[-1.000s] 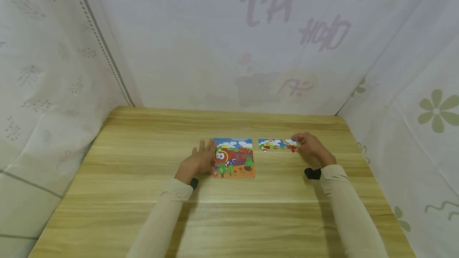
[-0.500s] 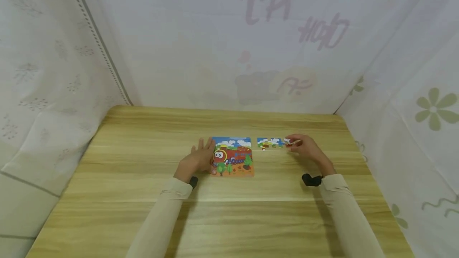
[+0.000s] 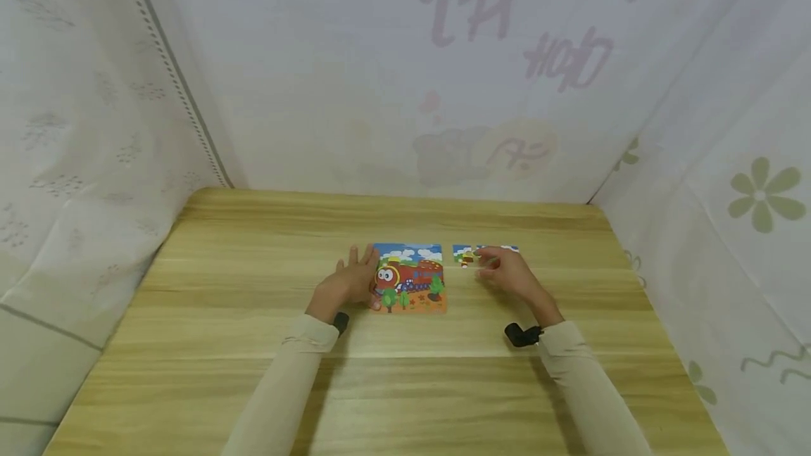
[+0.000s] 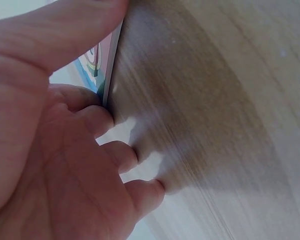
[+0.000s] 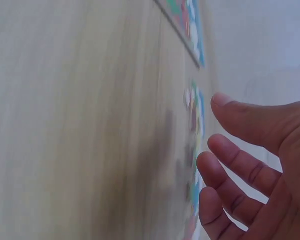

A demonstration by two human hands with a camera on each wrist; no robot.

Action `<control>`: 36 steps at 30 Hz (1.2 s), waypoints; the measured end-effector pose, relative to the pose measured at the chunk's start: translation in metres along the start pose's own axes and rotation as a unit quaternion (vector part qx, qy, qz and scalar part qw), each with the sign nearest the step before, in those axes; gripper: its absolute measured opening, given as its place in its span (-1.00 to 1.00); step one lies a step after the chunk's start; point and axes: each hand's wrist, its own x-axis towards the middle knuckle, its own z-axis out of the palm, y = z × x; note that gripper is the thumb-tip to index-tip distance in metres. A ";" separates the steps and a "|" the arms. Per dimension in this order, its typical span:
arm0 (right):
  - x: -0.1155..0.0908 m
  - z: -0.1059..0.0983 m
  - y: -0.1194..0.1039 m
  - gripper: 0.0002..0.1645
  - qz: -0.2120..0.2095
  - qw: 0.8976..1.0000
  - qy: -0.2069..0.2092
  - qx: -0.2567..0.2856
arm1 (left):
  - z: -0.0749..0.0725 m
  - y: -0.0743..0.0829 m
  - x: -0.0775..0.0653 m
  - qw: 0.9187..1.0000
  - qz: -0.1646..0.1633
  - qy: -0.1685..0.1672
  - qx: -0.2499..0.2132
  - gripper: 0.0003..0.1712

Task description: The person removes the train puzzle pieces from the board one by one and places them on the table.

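While the person's left grip (image 3: pixel 345 286) rests spread and relaxed along the left edge of a square train picture (image 3: pixel 415 279), its thumb lies at the near corner; the picture lies flat on the wood-patterned counter (image 3: pixel 405 393); just to its right, across a narrow gap, sits a row of puzzle pieces (image 3: pixel 462 252) showing sky and clouds; the right grip (image 3: pixel 512 276) is released over that row, fingers loosely bent and thumb apart, partly hiding the pieces; whether it touches one, I cannot tell.
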 end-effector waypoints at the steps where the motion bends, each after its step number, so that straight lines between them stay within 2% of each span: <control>1: 0.001 0.003 -0.004 -0.50 0.002 1.000 -0.001 0.003 | 0.000 0.000 0.000 1.000 0.000 -0.001 0.001 0.36; 8: 0.008 0.022 -0.029 -0.51 0.003 0.999 -0.038 0.010 | 0.002 -0.001 0.000 1.000 -0.001 0.003 0.004 0.36; 15: 0.014 0.043 -0.044 -0.52 -0.021 0.997 -0.067 0.026 | 0.005 -0.002 0.002 1.000 0.001 0.009 0.000 0.37; 20: 0.021 0.057 -0.058 -0.55 -0.014 0.997 -0.069 0.024 | 0.005 -0.001 0.001 1.000 0.000 0.011 0.003 0.37; 26: 0.028 0.071 -0.071 -0.53 -0.034 0.996 -0.081 0.035 | 0.004 -0.001 0.001 1.000 -0.001 0.013 0.008 0.35; 36: 0.038 0.087 -0.086 -0.53 -0.066 0.995 -0.073 -0.006 | 0.003 0.000 0.001 1.000 0.000 0.017 0.005 0.36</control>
